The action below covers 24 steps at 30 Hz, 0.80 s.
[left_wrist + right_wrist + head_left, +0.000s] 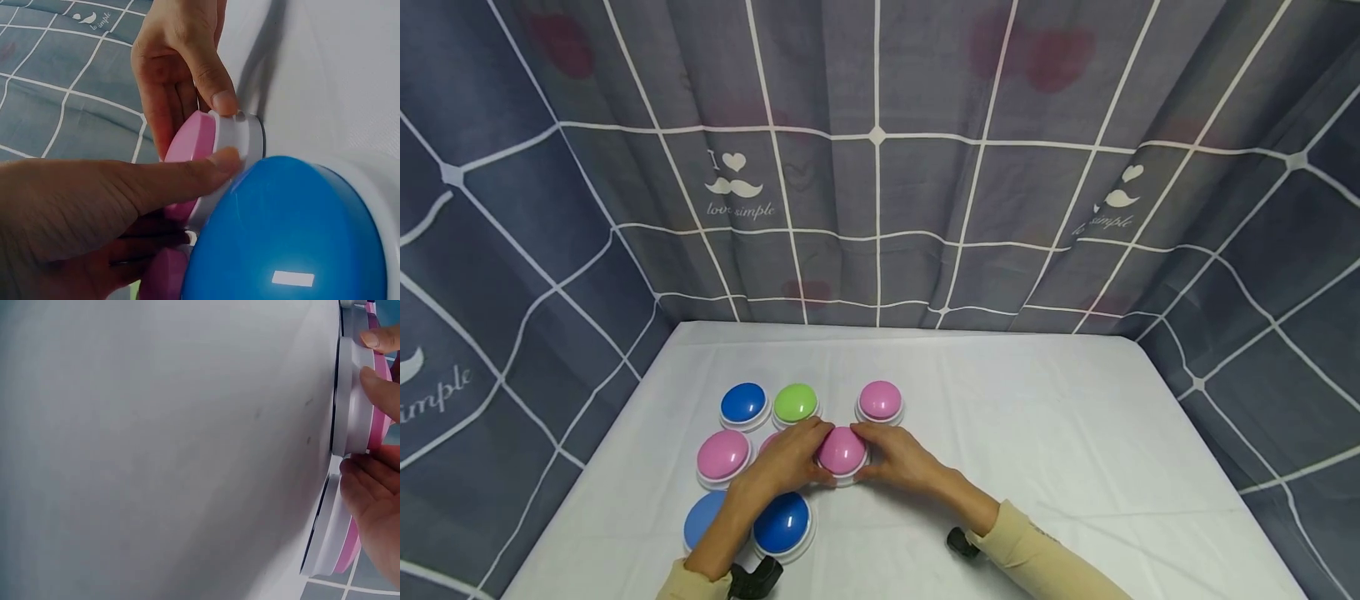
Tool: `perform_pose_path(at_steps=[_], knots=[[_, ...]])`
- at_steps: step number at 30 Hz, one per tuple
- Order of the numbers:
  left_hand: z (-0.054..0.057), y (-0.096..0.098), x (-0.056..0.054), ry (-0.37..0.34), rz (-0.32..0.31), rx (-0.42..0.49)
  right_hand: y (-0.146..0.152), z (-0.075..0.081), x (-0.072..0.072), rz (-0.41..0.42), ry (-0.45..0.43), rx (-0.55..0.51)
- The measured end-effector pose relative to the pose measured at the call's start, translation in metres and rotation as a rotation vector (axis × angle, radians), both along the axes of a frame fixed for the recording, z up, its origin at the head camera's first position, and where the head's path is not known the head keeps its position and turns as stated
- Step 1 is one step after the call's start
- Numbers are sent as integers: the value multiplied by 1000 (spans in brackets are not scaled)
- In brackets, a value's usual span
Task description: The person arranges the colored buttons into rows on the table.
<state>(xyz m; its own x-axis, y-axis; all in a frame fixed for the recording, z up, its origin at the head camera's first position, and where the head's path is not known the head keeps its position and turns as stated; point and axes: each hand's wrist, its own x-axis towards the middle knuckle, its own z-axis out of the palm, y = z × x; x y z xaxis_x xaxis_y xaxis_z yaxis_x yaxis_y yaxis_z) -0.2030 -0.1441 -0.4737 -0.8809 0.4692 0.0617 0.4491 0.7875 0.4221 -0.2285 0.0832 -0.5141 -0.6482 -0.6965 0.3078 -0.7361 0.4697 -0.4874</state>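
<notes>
In the head view, a pink push button (842, 450) with a white round base sits on the white table between both hands. My left hand (786, 460) grips its left side, thumb at the front of the base and fingers behind. The right side is held by my right hand (904, 460) in the same way. In the left wrist view, both thumbs press the white base of this pink button (190, 139). Behind the left hand, another pink button is mostly hidden. A further pink button (880, 400) stands just beyond the right hand.
A blue button (744, 402) and a green button (795, 402) stand at the back left. Left of the hands is a pink button (723, 455). A light blue button (702, 518) and a dark blue button (782, 523) flank the left forearm. Grey checked curtains (925, 183) surround the table.
</notes>
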Motion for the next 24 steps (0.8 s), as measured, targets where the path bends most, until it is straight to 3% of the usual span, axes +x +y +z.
perform_pose_path(at_steps=[14, 24], knots=[[3, 6, -2, -97, -40, 64, 19, 4, 12, -14, -47, -92], [10, 45, -13, -10, -149, 46, 61, 13, 17, -43, -195, -214]])
